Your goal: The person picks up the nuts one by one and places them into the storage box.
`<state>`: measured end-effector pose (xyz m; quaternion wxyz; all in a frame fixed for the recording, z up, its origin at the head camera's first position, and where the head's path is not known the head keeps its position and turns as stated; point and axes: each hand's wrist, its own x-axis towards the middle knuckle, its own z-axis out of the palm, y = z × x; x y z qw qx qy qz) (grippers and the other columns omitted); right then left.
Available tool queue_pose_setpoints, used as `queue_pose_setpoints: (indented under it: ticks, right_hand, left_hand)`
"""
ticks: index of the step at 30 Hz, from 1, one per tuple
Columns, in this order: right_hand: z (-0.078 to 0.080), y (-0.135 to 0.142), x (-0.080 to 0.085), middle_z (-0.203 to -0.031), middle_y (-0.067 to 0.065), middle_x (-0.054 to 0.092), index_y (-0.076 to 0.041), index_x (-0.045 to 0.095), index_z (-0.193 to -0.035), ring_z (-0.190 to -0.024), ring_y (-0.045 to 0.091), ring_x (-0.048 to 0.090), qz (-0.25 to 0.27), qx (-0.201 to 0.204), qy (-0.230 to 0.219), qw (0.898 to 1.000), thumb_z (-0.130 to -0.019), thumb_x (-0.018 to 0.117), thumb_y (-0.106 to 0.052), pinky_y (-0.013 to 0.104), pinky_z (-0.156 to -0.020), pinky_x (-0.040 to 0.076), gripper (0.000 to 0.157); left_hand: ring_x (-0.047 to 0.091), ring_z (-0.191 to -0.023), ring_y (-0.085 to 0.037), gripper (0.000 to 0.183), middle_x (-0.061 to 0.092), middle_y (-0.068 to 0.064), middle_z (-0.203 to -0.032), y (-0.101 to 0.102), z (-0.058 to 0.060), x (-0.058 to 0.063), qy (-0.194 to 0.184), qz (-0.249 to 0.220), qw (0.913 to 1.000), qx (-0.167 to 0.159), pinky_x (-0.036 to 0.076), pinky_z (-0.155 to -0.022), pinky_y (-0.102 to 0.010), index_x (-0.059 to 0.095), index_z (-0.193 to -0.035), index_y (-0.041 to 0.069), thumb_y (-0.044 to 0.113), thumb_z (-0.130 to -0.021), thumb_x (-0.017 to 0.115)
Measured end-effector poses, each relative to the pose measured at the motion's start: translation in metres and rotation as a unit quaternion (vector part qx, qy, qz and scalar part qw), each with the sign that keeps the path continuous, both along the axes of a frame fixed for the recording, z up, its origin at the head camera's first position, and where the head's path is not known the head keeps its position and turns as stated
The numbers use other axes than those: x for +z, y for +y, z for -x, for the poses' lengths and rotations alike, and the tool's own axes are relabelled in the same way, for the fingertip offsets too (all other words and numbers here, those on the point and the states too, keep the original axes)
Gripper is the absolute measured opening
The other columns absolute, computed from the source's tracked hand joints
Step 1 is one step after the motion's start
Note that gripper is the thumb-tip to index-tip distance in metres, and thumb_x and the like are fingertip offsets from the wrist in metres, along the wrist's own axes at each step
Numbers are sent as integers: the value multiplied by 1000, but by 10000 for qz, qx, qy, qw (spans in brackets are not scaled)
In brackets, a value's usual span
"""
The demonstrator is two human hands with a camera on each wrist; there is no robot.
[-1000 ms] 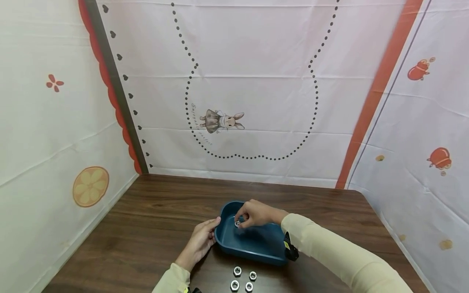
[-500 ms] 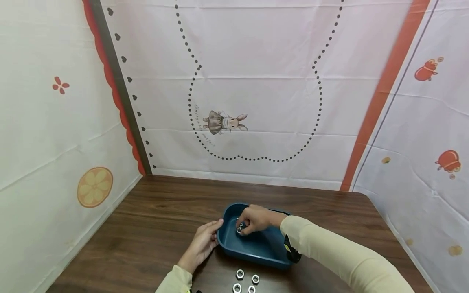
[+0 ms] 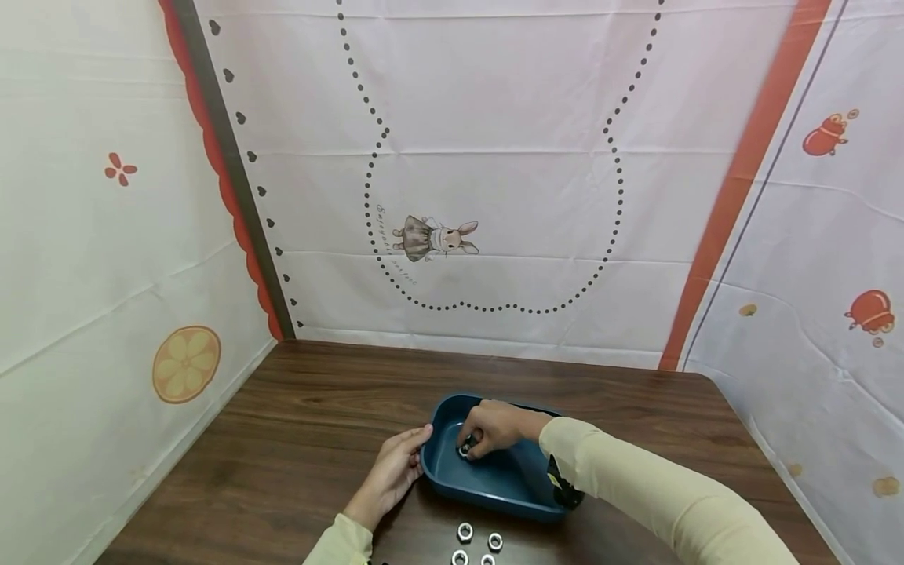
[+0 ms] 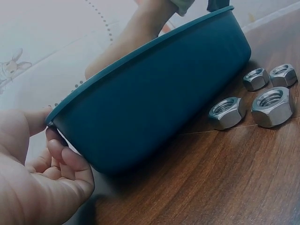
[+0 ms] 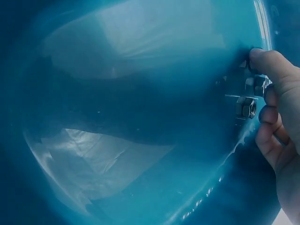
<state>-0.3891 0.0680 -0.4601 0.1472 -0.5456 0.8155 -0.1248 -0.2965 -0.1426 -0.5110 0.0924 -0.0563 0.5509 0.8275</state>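
Note:
A blue rectangular tray with rounded corners stands on the table. My left hand grips its left end, thumb over the rim and fingers curled below it, as the left wrist view shows. My right hand reaches down inside the tray and pinches a metal hex nut close over the tray floor, mostly covered by the fingers. Beside those fingertips, the right wrist view shows one hex nut and another nut lying in the tray.
On the wooden table, in front of the tray, sit several more hex nuts, among them a large nut and a smaller nut. A printed white cloth hangs behind the table and along both sides.
My right hand has moved slightly nearer and lower in the tray with the nut. The left hand keeps its hold on the tray, and the head view has shifted a little.

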Motion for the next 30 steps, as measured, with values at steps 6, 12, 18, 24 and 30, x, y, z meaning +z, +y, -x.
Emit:
queue_pose_setpoints:
  ticks: [6, 12, 18, 24, 30]
  right_hand:
    - [-1, 7, 9, -47, -13, 42, -14, 69, -117, -38, -3, 36, 184, -96, -87, 9997, -85, 73, -27, 14, -40, 31, 35]
    - [-5, 17, 32, -53, -12, 52, -9, 67, -119, -43, 1, 45, 1030, -612, 0, 9928, -89, 69, -26, 18, -44, 38, 35]
    - [-21, 35, 53, -69, -15, 60, -19, 71, -109, -57, 3, 53, 1903, -1344, 212, 9723, -93, 64, -31, 22, -54, 46, 22]
    - [-44, 47, 58, -70, -14, 61, -23, 70, -107, -57, 4, 53, 2306, -1310, 95, 9641, -93, 63, -30, 22, -53, 47, 17]
    - [-60, 50, 54, -69, -12, 60, -22, 71, -105, -56, 3, 51, 2331, -1392, -73, 9624, -92, 65, -24, 21, -52, 46, 15]
  left_hand:
    - [46, -57, -2, 29, 53, 7, -69, 3, 1, 0, 11, 25, 10000, -34, 41, -57, -18, 61, -100, 2, 29, -90, 67]
    - [47, -57, -3, 28, 55, 6, -69, 2, 2, 2, 28, 67, 10000, 59, 42, -57, -20, 62, -100, 2, 28, -91, 66]
    - [48, -59, -4, 31, 56, 5, -71, 1, 0, 3, 42, 125, 9999, 96, 43, -59, -21, 61, -104, -1, 27, -91, 65]
    - [50, -58, -5, 32, 57, 4, -71, 1, 0, 2, 0, 160, 9997, 170, 44, -60, -22, 62, -103, 0, 28, -90, 67]
    - [51, -60, -6, 31, 58, 4, -71, 3, 1, -1, -35, 182, 9996, 224, 44, -60, -22, 63, -100, 1, 29, -89, 68]
